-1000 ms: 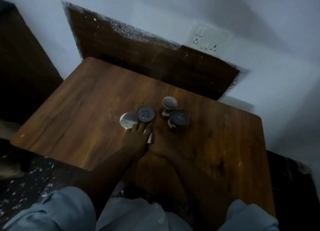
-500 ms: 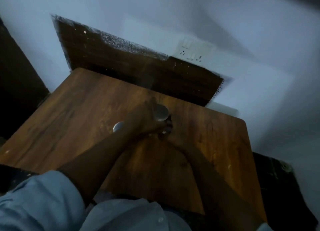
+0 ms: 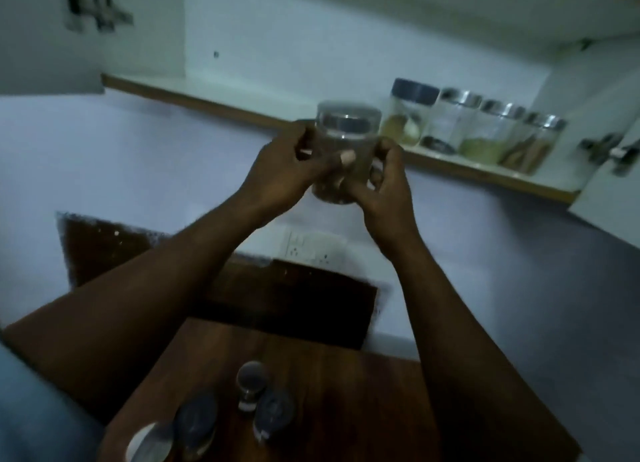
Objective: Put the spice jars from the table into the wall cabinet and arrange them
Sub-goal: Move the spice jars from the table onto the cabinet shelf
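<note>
Jar (image 3: 344, 136) now aloft, shelf jars (image 3: 485, 132) beyond.

I count four clear lidded glass jars (image 3: 450, 124) on the far right white cabinet shelf (image 3: 242, 110). One clear silver-lidded jar (image 3: 346, 127) sits between my left hand (image 3: 280, 174) and right hand (image 3: 388, 184). Four small lidded jars (image 3: 252, 382) stand on the near brown wooden table (image 3: 363, 409).

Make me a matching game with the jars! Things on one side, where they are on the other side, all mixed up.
Things:
1. clear jar
2. blue-lidded jar
3. jar of brown sticks
4. white-topped jar

Places:
A. on the table
B. right end of the row on the shelf
C. gripped by the left hand and the right hand
D. left end of the row on the shelf

Pairs: 1-C, 2-D, 3-B, 4-A.
</note>
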`<state>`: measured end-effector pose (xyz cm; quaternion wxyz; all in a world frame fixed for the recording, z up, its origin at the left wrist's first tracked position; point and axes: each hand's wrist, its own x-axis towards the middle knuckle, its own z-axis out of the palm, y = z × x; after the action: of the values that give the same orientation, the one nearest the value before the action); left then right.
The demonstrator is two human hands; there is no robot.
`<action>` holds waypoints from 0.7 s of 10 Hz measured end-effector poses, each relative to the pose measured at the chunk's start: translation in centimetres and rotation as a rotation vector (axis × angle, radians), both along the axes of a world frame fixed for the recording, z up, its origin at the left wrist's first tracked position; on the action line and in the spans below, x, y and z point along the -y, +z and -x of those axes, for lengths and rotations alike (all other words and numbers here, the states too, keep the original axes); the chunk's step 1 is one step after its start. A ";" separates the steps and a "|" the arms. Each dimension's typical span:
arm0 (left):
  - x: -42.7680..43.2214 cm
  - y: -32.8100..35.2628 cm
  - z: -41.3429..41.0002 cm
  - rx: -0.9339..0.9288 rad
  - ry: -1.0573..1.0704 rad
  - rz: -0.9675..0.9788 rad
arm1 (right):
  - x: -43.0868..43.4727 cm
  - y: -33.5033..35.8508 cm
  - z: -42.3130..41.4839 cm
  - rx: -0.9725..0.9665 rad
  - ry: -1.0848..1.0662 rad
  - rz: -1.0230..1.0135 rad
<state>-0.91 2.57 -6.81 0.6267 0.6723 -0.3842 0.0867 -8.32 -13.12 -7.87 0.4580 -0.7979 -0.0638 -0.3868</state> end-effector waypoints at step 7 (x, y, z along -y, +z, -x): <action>10.6 5.9 -12.3 0.326 0.706 -0.498 | 8.8 6.3 -12.8 0.015 -0.554 0.416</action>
<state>11.35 -8.08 -0.91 0.3096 0.8697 -0.2344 0.3048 4.49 -21.91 -1.59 0.1627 -0.8582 0.0745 -0.4811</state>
